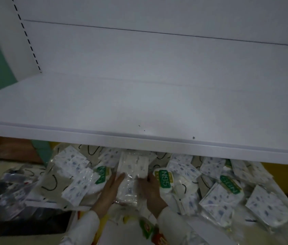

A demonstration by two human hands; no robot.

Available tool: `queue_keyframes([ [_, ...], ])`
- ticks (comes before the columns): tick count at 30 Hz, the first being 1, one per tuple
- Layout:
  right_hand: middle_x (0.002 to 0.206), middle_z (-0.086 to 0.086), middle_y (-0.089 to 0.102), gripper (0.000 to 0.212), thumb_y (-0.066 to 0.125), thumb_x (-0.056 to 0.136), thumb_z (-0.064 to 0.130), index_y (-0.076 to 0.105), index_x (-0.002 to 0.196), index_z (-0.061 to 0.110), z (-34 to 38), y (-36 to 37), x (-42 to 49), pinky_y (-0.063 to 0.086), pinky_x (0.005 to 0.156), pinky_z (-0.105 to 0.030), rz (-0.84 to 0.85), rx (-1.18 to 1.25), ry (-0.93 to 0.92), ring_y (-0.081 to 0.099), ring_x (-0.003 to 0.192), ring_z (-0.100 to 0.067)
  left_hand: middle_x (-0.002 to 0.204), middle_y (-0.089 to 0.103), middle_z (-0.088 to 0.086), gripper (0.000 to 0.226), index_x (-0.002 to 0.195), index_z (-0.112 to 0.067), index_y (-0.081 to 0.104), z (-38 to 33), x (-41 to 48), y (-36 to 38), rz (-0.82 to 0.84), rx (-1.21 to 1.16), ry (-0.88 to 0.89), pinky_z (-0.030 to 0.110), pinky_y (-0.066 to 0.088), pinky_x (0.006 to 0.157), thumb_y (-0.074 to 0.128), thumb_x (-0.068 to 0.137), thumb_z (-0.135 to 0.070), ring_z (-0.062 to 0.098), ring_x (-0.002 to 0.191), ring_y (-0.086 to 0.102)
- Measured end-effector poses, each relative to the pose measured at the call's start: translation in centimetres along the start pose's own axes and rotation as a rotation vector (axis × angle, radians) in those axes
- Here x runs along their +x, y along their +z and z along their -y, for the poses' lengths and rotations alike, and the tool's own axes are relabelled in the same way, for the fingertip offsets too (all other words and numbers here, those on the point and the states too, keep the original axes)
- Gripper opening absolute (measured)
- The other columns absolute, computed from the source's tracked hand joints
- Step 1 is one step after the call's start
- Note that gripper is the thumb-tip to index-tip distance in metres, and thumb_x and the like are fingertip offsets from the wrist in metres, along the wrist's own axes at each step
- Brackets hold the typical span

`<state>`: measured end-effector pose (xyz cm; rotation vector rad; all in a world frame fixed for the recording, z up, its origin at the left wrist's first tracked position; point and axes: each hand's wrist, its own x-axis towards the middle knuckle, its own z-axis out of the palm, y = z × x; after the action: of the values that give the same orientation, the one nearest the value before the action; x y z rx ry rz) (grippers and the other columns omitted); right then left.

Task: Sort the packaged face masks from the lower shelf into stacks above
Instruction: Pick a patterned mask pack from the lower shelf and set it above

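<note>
A loose heap of packaged face masks covers the lower shelf: white packs with blue speckles [76, 184], packs with a green N95 label [165, 179] and beige packs with black loops [51, 183]. In the middle, both hands hold one clear pack of white masks [133, 167] by its sides. My left hand [110, 189] lies along its left edge with fingers fairly straight. My right hand [153, 189] grips its right edge, thumb on top. The white upper shelf [139, 106] above carries no packs in view.
The upper shelf's front lip [139, 138] overhangs the back of the heap and hides part of it. A dark box with black packs [10, 195] stands at the lower left. A slotted upright [26, 35] runs up the back left. Colourful packaging [150, 230] lies near my sleeves.
</note>
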<state>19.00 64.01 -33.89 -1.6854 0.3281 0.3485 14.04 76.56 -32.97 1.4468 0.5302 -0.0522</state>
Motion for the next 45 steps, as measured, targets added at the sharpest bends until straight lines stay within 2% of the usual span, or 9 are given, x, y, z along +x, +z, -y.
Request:
queue_keyframes([
  [5,0.082,0.002,0.053,0.021,0.072,0.08,0.014,0.053,0.088,0.015,0.8,-4.2,-1.2,0.044,0.056,-0.016,-0.006,-0.08,-0.076,0.052,0.072,-0.007,0.123,0.057,0.0,0.052,0.12,-0.03,0.042,-0.8,-2.1,1.9,0.181,0.323,0.22,0.012,0.047,0.079,0.066,0.083,-0.002,-0.002,0.103,0.058],
  [9,0.121,0.004,0.045,0.075,0.075,0.073,-0.001,0.036,0.136,0.013,4.2,-9.8,-3.7,0.047,0.096,-0.03,0.101,-0.129,-0.304,0.049,0.114,-0.017,0.132,0.05,-0.011,0.056,0.118,-0.069,0.028,-4.2,-4.6,1.8,0.354,0.813,0.341,0.025,0.045,0.098,0.058,0.084,-0.035,0.01,0.121,0.05],
  [12,0.116,0.001,0.057,0.046,0.072,0.08,0.003,0.052,0.118,0.019,7.6,-14.1,-7.1,0.049,0.075,-0.01,0.303,-0.262,-0.415,0.057,0.104,-0.014,0.112,0.061,-0.02,0.037,0.105,-0.072,0.038,-8.6,-7.5,2.5,0.426,1.068,0.481,0.02,0.049,0.085,0.051,0.079,-0.049,0.001,0.098,0.058],
  [15,0.097,-0.002,0.07,0.018,0.072,0.082,0.012,0.065,0.098,0.019,9.2,-17.9,-10.9,0.055,0.071,-0.019,0.324,-0.377,-0.596,0.065,0.081,-0.005,0.099,0.065,-0.016,0.035,0.108,-0.059,0.048,-13.5,-11.5,3.3,0.462,1.204,0.631,0.02,0.049,0.074,0.059,0.086,-0.035,-0.001,0.082,0.058],
  [19,0.062,0.022,0.062,0.031,0.073,0.081,0.009,0.059,0.066,0.033,13.9,-21.7,-15.0,0.041,0.055,-0.012,0.265,-0.354,-0.841,0.056,0.058,0.003,0.092,0.069,-0.016,0.026,0.101,-0.028,0.069,-19.9,-15.8,4.1,0.4,0.981,0.74,0.016,0.049,0.068,0.076,0.076,-0.031,0.001,0.082,0.063],
  [26,0.047,0.019,0.049,0.049,0.072,0.08,0.002,0.053,0.047,0.032,23.4,-23.8,-11.5,0.039,0.056,-0.016,0.082,-0.091,-0.932,0.043,0.048,0.004,0.101,0.068,0.001,0.036,0.107,-0.012,0.06,-25.3,-13.2,11.1,0.071,0.188,0.9,0.017,0.052,0.08,0.07,0.077,0.005,0.009,0.092,0.065],
  [30,0.079,0.013,0.065,0.022,0.075,0.075,0.006,0.064,0.082,0.024,22.8,-24.1,-7.5,0.049,0.071,-0.029,0.009,-0.079,-0.779,0.059,0.073,-0.006,0.106,0.06,0.007,0.041,0.11,-0.011,0.052,-24.3,-8.8,13.9,0.004,0.219,0.799,0.017,0.049,0.078,0.065,0.078,0.01,0.02,0.098,0.059],
  [34,0.113,-0.004,0.064,0.048,0.08,0.069,0.007,0.056,0.109,0.02,21.5,-24.8,-4.9,0.052,0.092,-0.039,0.022,0.037,-0.661,0.062,0.104,-0.02,0.104,0.062,0.011,0.034,0.105,-0.014,0.052,-23.4,-6.3,14.7,-0.044,0.248,0.71,0.035,0.049,0.08,0.065,0.079,0.004,0.029,0.098,0.061],
  [45,0.076,0.0,0.054,0.015,0.052,0.094,0.017,0.049,0.082,0.01,21.4,-24.9,-5.1,0.036,0.057,-0.015,-0.054,-0.287,-0.721,0.045,0.065,-0.009,0.071,0.054,0.002,0.013,0.079,-0.007,0.051,-22.5,-6.3,14.1,-0.183,0.59,0.691,0.018,0.034,0.057,0.049,0.091,-0.005,0.02,0.071,0.05],
])
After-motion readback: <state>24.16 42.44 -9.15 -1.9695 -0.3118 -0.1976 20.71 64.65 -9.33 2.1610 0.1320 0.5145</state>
